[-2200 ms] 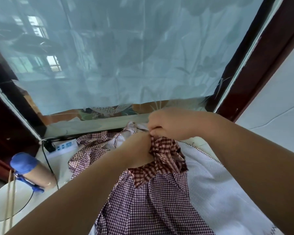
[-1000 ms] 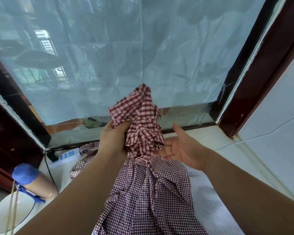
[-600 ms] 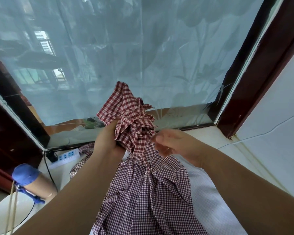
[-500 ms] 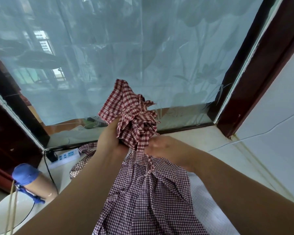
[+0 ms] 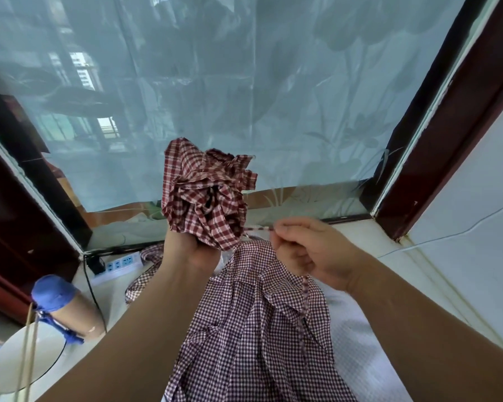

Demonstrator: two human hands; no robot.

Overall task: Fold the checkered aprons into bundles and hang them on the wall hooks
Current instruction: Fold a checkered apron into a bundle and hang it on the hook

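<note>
Far left, at the lower edge: a white round disc and, beside it, a blue-capped tube lying on its side; the wide-angle view is too distorted there to say what either is. Behind them a white power strip lies along the window's bottom rail, its black cable running toward the near edge.

Centre: the left hand is raised off the surface. Its fingers are curled tight round the neck of a bunched red-checked apron, whose raw edges fan upward against the frosted window pane.

Just right of it, the right hand pinches a thin checked tie cord, taut from the bundle's base.

Beneath both hands a fine-checked apron lies rumpled on a white textured cloth.

Right: a strip of pale ledge shows between cloth and wall, bounded at the back by the dark red window frame.
</note>
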